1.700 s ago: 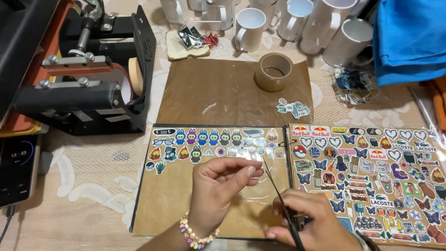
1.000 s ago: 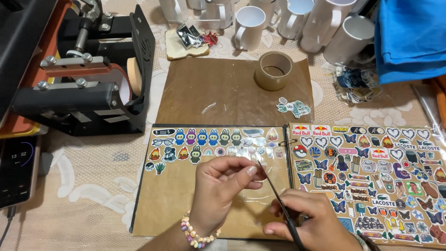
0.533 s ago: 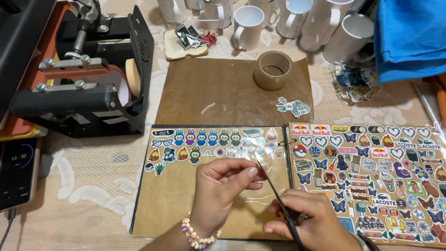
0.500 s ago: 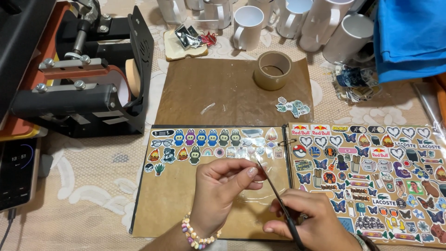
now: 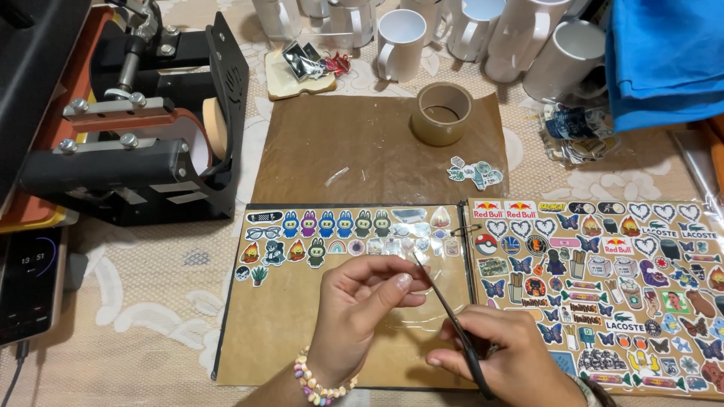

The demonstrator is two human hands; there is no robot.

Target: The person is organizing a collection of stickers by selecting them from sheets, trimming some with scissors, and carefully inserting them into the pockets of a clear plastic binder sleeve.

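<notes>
Working a clear film piece with tweezers over the left sticker page

Holding steady since a moment ago, the left hand (image 5: 360, 316) pinches a small transparent piece (image 5: 411, 290), probably a clear sticker, though glare blurs it. The right hand (image 5: 507, 353) is closed on thin dark tweezers (image 5: 445, 316), tip at that piece. Both hover over the brown album page (image 5: 271, 332); nothing has visibly moved, so the peeling looks unfinished.
</notes>
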